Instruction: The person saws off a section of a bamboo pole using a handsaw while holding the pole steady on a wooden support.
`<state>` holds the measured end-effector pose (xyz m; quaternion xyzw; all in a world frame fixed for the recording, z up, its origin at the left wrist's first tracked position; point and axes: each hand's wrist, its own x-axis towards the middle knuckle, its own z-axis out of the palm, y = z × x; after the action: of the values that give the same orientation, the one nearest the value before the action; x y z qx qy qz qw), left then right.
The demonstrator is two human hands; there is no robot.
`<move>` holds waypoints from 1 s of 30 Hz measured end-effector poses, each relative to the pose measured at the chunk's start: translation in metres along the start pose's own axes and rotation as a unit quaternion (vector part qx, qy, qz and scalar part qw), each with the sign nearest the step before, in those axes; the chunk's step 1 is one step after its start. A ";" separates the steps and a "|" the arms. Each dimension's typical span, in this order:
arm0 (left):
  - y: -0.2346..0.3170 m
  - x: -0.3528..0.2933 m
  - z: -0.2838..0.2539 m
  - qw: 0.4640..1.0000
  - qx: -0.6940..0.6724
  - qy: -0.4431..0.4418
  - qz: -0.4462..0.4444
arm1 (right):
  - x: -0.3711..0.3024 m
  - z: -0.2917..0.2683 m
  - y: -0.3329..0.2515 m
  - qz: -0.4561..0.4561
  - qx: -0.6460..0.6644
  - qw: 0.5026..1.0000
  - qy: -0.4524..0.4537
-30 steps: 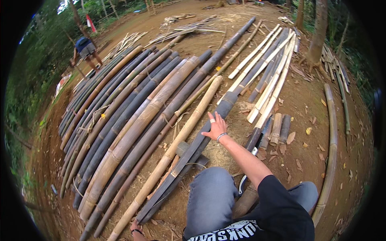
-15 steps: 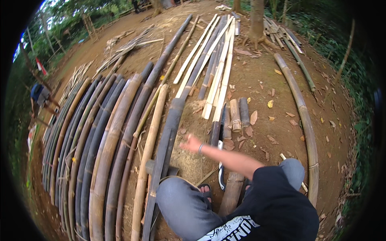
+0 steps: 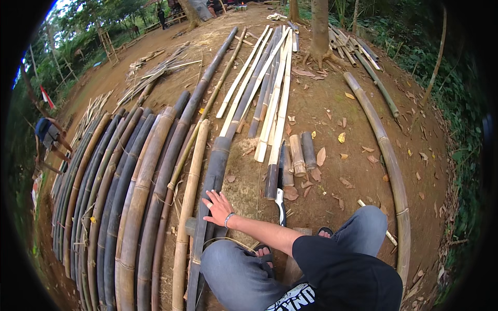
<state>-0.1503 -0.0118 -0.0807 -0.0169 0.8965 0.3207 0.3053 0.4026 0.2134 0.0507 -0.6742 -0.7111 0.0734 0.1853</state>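
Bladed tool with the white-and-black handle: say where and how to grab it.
Probably around the handle, from the person's side: that end lies nearer the body, while the dark blade points away, beside short bamboo pieces.

Open-air work yard for bamboo

An outdoor working yard is indicated by bare brown earth [image 3: 371,189], over which fallen leaves [image 3: 341,137] are scattered. The clearing is bordered by trees [image 3: 320,31] and dense green foliage [image 3: 469,137]. That bamboo is worked here is shown by the long dark and tan poles [image 3: 137,217] laid side by side at the left, by the pale split strips [image 3: 284,98] heaped loosely ahead, and by the short cut sections [image 3: 296,154] placed near a long-bladed hand tool [image 3: 280,202]. Further thin pieces [image 3: 155,72] are piled beyond. At the far left, a co-worker [image 3: 50,139] is seen beside the poles, and a red-and-white flag [image 3: 47,97] is visible.
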 end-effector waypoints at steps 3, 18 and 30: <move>-0.003 0.002 -0.004 1.000 -0.003 0.005 -0.003 | 0.001 -0.005 -0.003 -0.004 -0.002 1.000 -0.017; -0.033 0.018 -0.039 0.998 -0.057 0.011 -0.024 | 0.007 -0.004 -0.004 0.001 0.001 1.000 -0.020; -0.072 0.045 -0.106 0.991 -0.131 0.016 -0.029 | 0.014 -0.002 -0.009 0.021 0.016 0.998 -0.049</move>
<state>-0.2282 -0.1234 -0.0817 -0.0878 0.8506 0.4261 0.2954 0.3950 0.2260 0.0577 -0.6814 -0.7040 0.1214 0.1593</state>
